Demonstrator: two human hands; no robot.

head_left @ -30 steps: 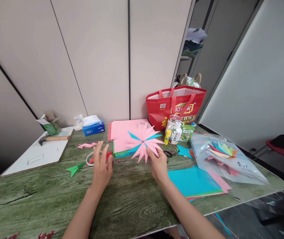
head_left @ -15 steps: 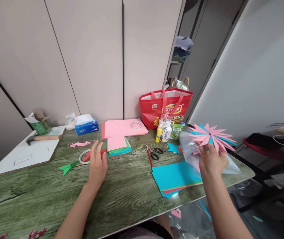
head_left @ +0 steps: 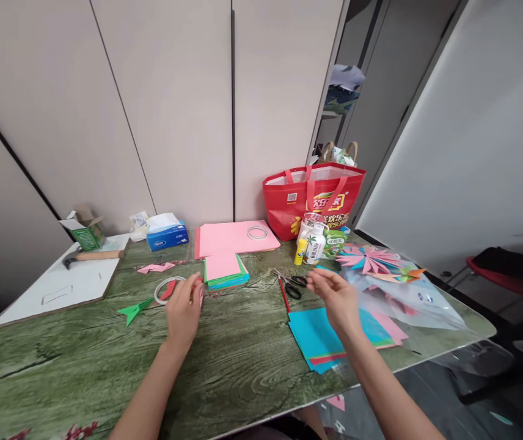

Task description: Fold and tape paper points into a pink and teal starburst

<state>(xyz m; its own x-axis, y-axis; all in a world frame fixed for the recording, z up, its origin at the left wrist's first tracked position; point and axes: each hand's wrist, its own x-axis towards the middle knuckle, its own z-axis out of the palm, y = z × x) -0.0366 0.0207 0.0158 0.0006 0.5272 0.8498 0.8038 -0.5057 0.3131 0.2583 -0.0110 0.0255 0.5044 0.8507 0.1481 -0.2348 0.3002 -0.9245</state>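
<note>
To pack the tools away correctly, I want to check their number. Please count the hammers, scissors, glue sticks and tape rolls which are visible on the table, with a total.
Hammer: 1
Scissors: 1
Glue stick: 1
Tape rolls: 2
Total: 5

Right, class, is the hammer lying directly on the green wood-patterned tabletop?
No, the hammer lies on the white board at the left of the tabletop.

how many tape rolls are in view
2. One tape roll lies on the large pink paper; the other is beside the left hand. The red bag could hide more.
</note>
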